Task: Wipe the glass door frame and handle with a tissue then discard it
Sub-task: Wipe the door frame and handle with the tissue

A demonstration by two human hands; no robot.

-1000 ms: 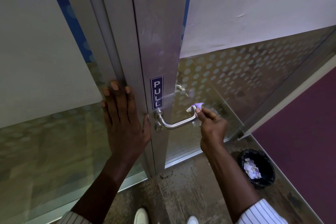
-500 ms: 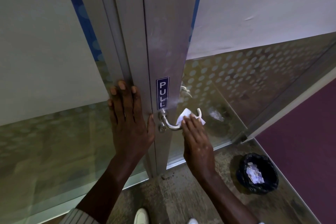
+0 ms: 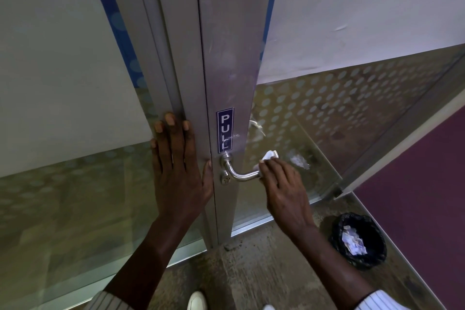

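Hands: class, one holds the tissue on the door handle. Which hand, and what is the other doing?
The right hand presses the white tissue around the door handle. The left hand holds nothing and lies flat against the door frame.

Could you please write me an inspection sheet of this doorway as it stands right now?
Surface: metal door frame upright, faint smears on it; a blue PULL sticker above the handle.
Job's things: white tissue pressed on the far end of the lever handle; black bin on the floor at right, crumpled paper inside.
Clutter: dirt specks on the floor at the foot of the frame.
Grippers: left hand flat against the frame, holding nothing; right hand closed on the tissue over the handle.
Cables: nothing seen.
Surroundings: frosted, dotted glass panels both sides; purple floor strip at right; white shoe tips at bottom.
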